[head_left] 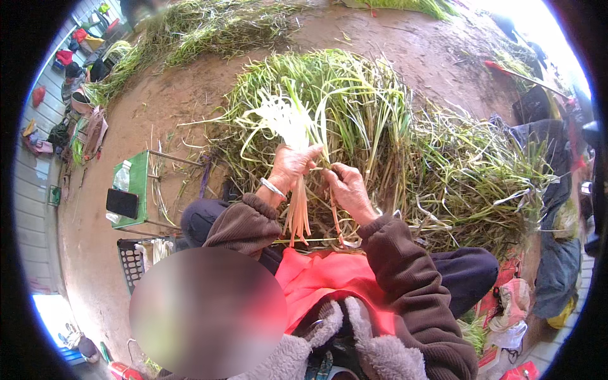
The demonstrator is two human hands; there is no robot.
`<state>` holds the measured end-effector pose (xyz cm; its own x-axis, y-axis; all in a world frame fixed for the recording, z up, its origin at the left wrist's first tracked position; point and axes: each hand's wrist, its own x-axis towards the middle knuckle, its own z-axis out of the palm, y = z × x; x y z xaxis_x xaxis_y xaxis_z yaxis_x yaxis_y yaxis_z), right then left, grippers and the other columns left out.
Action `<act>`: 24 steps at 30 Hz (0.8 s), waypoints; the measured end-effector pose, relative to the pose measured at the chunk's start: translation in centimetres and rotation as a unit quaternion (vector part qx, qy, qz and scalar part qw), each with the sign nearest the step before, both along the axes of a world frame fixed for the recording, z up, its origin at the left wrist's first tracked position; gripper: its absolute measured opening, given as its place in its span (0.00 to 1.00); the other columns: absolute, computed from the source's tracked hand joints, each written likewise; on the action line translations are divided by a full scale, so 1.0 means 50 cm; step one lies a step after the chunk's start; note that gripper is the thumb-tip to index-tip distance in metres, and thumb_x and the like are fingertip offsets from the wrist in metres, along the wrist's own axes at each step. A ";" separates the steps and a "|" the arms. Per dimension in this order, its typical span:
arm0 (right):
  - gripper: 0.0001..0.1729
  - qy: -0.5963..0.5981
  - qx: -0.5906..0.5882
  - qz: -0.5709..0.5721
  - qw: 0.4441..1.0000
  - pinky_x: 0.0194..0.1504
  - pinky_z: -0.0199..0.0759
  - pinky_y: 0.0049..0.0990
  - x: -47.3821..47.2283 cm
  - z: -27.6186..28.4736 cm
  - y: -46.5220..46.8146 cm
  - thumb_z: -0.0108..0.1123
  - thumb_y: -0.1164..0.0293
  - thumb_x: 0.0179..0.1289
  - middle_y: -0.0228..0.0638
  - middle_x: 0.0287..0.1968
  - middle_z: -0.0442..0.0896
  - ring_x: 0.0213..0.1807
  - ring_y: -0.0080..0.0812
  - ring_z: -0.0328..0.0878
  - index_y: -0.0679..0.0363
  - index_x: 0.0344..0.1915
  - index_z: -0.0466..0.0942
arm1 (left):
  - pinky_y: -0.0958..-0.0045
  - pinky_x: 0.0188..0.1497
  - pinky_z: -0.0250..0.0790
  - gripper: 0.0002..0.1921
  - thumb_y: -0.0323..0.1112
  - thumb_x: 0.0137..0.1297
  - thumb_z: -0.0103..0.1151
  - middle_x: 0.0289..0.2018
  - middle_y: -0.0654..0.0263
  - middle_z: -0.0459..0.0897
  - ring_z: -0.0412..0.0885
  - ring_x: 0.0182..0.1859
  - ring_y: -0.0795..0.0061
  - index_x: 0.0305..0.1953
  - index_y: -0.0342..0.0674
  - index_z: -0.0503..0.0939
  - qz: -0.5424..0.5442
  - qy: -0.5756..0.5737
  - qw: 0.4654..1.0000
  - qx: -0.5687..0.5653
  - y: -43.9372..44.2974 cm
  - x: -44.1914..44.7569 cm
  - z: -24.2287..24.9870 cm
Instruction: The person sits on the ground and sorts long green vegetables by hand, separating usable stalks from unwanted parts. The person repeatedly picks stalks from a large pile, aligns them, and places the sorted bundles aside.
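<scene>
My left hand (290, 166) is closed around a bunch of long-leaved plants (297, 126); their pale stems hang below the fist and their leaves fan out above it. Just to its right, my right hand (348, 184) pinches a single stalk with green leaves between thumb and fingers. The lower end of this stalk (336, 218) hangs over the red apron (316, 275) on my lap. Behind both hands lies a large heap of green leafy plants (327, 76), with drier, tangled leaves to the right.
A green-topped stand (145, 190) at the left bears a black phone (122, 203) and a clear plastic bottle (122, 175). Below it is a black plastic crate (130, 266). More leafy plants (218, 28) lie on the earthen floor farther off. At the far left sits another person (73, 78).
</scene>
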<state>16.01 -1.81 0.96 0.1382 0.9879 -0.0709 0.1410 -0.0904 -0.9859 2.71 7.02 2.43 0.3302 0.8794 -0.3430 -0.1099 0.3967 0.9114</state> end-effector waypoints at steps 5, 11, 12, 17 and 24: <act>0.11 0.269 -0.009 -0.029 0.963 0.23 0.62 0.11 0.005 0.011 -0.011 0.54 0.71 0.63 0.25 0.28 0.78 0.25 0.12 0.70 0.60 0.45 0.74 | 0.85 0.13 0.60 0.08 0.32 0.54 0.65 0.22 0.70 0.78 0.71 0.15 0.84 0.31 0.38 0.77 0.010 -0.028 1.000 0.006 -0.005 -0.001 -0.024; 0.11 0.379 -0.054 0.027 0.923 0.16 0.49 0.09 0.059 0.026 -0.007 0.53 0.66 0.65 0.25 0.24 0.75 0.17 0.09 0.60 0.62 0.34 0.76 | 0.87 0.13 0.56 0.09 0.37 0.53 0.67 0.20 0.70 0.79 0.68 0.16 0.88 0.27 0.40 0.79 -0.020 0.050 0.998 -0.035 0.001 -0.012 -0.006; 0.11 0.330 -0.061 0.026 0.942 0.17 0.51 0.10 0.059 0.026 0.000 0.53 0.65 0.65 0.25 0.25 0.75 0.18 0.10 0.61 0.62 0.33 0.76 | 0.88 0.14 0.55 0.10 0.37 0.52 0.68 0.20 0.71 0.78 0.67 0.16 0.90 0.28 0.40 0.79 0.016 0.038 0.999 -0.023 0.012 -0.014 0.005; 0.13 0.085 -0.087 0.077 0.990 0.26 0.58 0.14 0.036 0.035 0.037 0.58 0.63 0.61 0.22 0.22 0.75 0.24 0.12 0.66 0.62 0.28 0.79 | 0.89 0.14 0.52 0.09 0.35 0.54 0.66 0.26 0.68 0.81 0.66 0.17 0.90 0.31 0.38 0.79 -0.061 -0.036 0.996 -0.053 0.013 -0.016 0.031; 0.13 -0.088 -0.142 0.252 0.953 0.22 0.63 0.21 0.048 0.030 -0.068 0.59 0.65 0.55 0.28 0.18 0.76 0.19 0.16 0.68 0.65 0.25 0.79 | 0.92 0.10 0.50 0.07 0.29 0.56 0.63 0.27 0.66 0.82 0.61 0.13 0.94 0.34 0.36 0.78 0.002 -0.081 0.993 -0.081 0.090 -0.070 0.038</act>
